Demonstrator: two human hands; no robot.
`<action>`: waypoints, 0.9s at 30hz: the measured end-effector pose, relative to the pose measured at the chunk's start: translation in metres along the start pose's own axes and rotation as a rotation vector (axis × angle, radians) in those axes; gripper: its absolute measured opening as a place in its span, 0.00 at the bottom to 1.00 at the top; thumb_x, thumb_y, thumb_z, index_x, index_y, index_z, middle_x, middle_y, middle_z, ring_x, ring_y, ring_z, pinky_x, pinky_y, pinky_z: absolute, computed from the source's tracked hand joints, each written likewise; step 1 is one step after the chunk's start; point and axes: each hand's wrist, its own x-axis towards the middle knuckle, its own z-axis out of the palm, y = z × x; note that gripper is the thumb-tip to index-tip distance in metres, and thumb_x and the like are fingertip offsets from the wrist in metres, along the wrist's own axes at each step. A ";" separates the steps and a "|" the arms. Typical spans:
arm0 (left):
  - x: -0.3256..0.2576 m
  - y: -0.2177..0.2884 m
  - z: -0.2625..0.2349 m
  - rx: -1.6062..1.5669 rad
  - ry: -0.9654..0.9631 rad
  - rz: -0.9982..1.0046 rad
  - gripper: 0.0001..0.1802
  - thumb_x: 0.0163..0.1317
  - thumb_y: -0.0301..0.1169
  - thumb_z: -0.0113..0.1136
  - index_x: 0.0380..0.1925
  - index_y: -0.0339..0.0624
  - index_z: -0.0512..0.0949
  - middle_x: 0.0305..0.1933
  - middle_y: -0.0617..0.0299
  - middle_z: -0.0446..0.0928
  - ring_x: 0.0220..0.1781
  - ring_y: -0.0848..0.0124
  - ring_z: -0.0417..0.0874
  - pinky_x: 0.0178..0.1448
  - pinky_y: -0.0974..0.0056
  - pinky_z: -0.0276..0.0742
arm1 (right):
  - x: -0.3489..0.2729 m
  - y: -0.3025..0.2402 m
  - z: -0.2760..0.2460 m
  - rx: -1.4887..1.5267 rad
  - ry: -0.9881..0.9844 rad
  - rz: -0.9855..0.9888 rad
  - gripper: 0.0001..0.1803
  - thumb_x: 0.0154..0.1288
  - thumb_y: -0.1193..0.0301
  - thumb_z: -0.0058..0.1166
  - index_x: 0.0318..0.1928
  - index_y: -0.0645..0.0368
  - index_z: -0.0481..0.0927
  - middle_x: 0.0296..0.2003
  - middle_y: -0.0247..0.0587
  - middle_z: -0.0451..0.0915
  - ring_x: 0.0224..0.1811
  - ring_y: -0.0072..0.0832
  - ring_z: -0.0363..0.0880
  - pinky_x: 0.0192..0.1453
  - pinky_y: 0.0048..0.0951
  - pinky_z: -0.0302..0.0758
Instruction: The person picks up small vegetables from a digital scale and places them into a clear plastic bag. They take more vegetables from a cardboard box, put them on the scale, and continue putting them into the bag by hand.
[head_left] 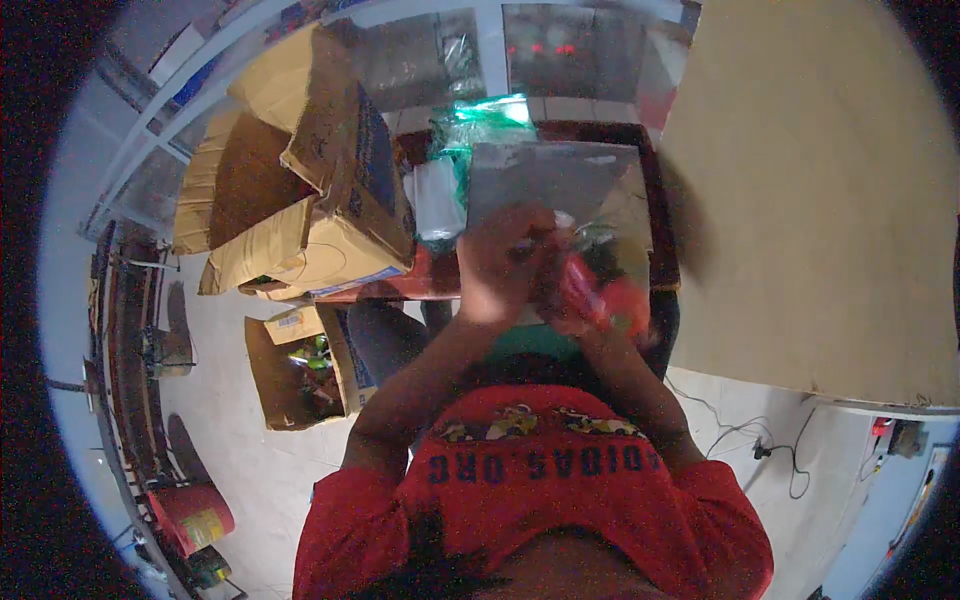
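Note:
My left hand [497, 262] and my right hand [572, 312] meet over a grey board [545, 170] on a dark red table. Motion blurs both. In my right hand is a slim pinkish-red object [580, 285], too smeared to name. The fingers of my left hand are curled in beside it; what they hold is hidden. A small white piece [563, 218] shows just beyond the fingers. Close to my right wrist is a blurred orange-red shape [628, 303]. Dark and greenish forms lie on the board's right part.
A large open cardboard box [350, 225] stands at the table's left. Below it, a smaller carton [270, 385] on the floor holds green and dark items. A white packet [438, 200] and shiny green plastic wrap [495, 110] lie behind. A big beige panel [820, 200] fills the right.

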 end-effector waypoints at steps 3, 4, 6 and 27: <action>-0.002 -0.017 0.005 0.023 0.085 -0.004 0.06 0.51 0.25 0.62 0.32 0.41 0.80 0.32 0.59 0.80 0.33 0.63 0.83 0.37 0.64 0.78 | 0.001 0.017 0.005 0.218 0.061 0.176 0.14 0.65 0.60 0.51 0.43 0.55 0.72 0.25 0.31 0.71 0.18 0.21 0.68 0.16 0.19 0.66; -0.006 -0.028 0.004 0.087 0.112 -0.035 0.06 0.51 0.25 0.62 0.31 0.41 0.80 0.31 0.59 0.80 0.33 0.64 0.83 0.36 0.64 0.77 | 0.002 0.023 0.014 0.109 0.070 0.170 0.14 0.66 0.59 0.50 0.43 0.55 0.72 0.23 0.30 0.69 0.16 0.20 0.67 0.13 0.18 0.63; -0.013 -0.044 0.004 0.149 0.148 -0.070 0.06 0.50 0.25 0.63 0.30 0.41 0.80 0.31 0.59 0.80 0.32 0.64 0.83 0.36 0.64 0.77 | 0.002 0.014 0.065 0.076 0.350 0.261 0.14 0.68 0.56 0.46 0.40 0.53 0.72 0.20 0.28 0.68 0.13 0.17 0.63 0.13 0.17 0.61; 0.012 0.019 -0.031 -0.007 -0.425 0.271 0.07 0.50 0.29 0.65 0.30 0.41 0.80 0.33 0.59 0.79 0.36 0.61 0.82 0.42 0.64 0.77 | -0.007 -0.114 0.112 -1.552 -0.440 -0.405 0.09 0.57 0.70 0.53 0.30 0.65 0.75 0.34 0.45 0.76 0.40 0.35 0.75 0.42 0.33 0.73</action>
